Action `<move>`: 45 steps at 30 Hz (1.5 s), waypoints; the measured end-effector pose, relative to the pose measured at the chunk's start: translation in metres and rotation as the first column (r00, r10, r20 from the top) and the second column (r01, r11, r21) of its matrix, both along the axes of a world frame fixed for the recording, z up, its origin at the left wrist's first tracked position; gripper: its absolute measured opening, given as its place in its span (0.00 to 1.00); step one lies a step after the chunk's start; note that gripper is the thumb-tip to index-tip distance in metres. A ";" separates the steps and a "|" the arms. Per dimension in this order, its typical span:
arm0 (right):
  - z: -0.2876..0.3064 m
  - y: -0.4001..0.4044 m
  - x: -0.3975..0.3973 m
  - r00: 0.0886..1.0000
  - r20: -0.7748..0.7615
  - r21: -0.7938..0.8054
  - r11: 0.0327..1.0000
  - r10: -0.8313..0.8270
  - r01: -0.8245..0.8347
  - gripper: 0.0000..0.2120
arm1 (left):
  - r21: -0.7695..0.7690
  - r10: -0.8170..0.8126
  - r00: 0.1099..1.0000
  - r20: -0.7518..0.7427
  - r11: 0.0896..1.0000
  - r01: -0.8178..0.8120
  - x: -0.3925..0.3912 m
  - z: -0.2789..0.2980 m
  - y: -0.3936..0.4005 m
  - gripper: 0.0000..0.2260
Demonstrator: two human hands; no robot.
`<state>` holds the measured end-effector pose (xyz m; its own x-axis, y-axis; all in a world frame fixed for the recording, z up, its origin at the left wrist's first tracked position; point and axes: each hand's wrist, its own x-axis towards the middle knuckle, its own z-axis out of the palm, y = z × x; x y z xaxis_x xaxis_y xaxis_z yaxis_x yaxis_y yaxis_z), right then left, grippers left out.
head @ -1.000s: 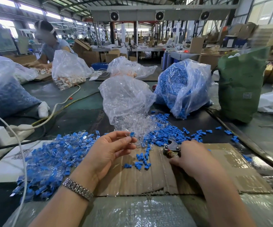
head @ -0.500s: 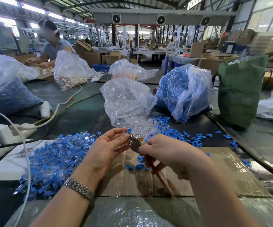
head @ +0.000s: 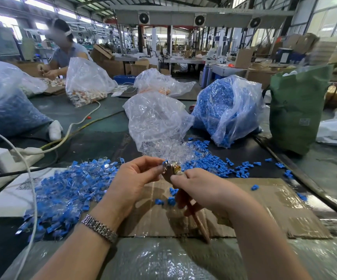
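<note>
My left hand (head: 135,176) pinches a small blue plastic part (head: 165,163) between thumb and fingertips above the cardboard sheet (head: 264,209). My right hand (head: 200,188) grips a pair of pliers (head: 173,172) with brown handles that stick out below the hand. The pliers' metal head touches the blue part. A heap of assembled blue-and-clear parts (head: 66,188) lies to the left. Loose blue parts (head: 206,164) are scattered behind my hands, beside spilled clear parts (head: 167,150).
A clear bag (head: 155,120), a bag of blue parts (head: 226,110) and a green sack (head: 296,110) stand behind. At the left are a white power strip (head: 12,156) with cables and another blue-filled bag (head: 8,106). A person (head: 64,51) works at the far left.
My right hand lifted the pliers off the cardboard and brought them left to the blue part held by my left hand. The left hand has hardly moved.
</note>
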<state>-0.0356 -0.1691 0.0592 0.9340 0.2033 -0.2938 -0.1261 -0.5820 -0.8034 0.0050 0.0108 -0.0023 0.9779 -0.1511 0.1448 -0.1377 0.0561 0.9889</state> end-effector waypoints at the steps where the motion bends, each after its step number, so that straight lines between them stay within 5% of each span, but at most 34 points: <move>1: -0.001 0.000 -0.001 1.000 -0.009 0.028 1.000 -0.004 0.004 0.18 | 0.006 0.002 1.000 0.003 1.000 -0.002 0.000 -0.001 0.001 0.09; 8: -0.009 0.011 -0.004 0.991 0.134 -0.073 0.997 -0.029 0.039 0.21 | 0.043 0.027 0.999 0.047 0.999 -0.029 -0.001 0.002 -0.003 0.09; 17: -0.001 -0.018 -0.004 0.999 0.016 0.041 0.998 -0.045 0.044 0.12 | 0.098 0.195 0.974 0.114 0.974 -0.206 -0.001 0.004 -0.001 0.05; 19: -0.003 -0.030 -0.001 0.987 0.097 -0.009 0.991 -0.130 0.131 0.08 | 0.285 0.322 0.922 0.214 0.883 -0.374 0.001 0.001 0.002 0.06; 22: -0.004 -0.045 0.002 0.953 0.156 -0.094 0.956 -0.260 0.277 0.08 | 0.592 0.380 0.804 0.457 0.544 -0.594 0.003 -0.004 0.004 0.08; 25: -0.001 -0.056 0.008 0.928 0.176 -0.141 0.925 -0.327 0.353 0.07 | 0.630 0.313 0.733 0.604 0.377 -0.679 0.003 -0.008 0.001 0.08; 30: -0.005 -0.055 0.013 0.920 0.315 -0.459 0.811 -0.233 0.363 0.12 | 0.719 0.039 0.823 0.567 0.466 -0.517 0.006 -0.018 -0.009 0.16; 35: -0.029 -0.049 0.006 0.958 0.252 -0.695 0.664 -0.133 0.275 0.17 | 0.866 -0.140 0.888 0.437 0.334 -0.373 0.010 -0.023 -0.017 0.23; 40: -0.036 -0.049 0.004 0.963 0.233 -0.700 0.663 -0.136 0.263 0.25 | 0.854 -0.177 0.875 0.451 0.369 -0.366 0.011 -0.024 -0.020 0.19; 45: -0.025 -0.044 0.017 0.921 0.386 -0.671 0.669 -0.052 0.319 0.22 | 0.812 -0.191 0.845 0.499 0.444 -0.379 0.006 -0.022 -0.023 0.09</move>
<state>-0.0190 -0.2132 0.0344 0.9907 -0.1304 0.0383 -0.1223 -0.9784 -0.1666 0.0113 -0.0120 -0.0244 0.8294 -0.3805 0.4089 -0.5099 -0.8146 0.2763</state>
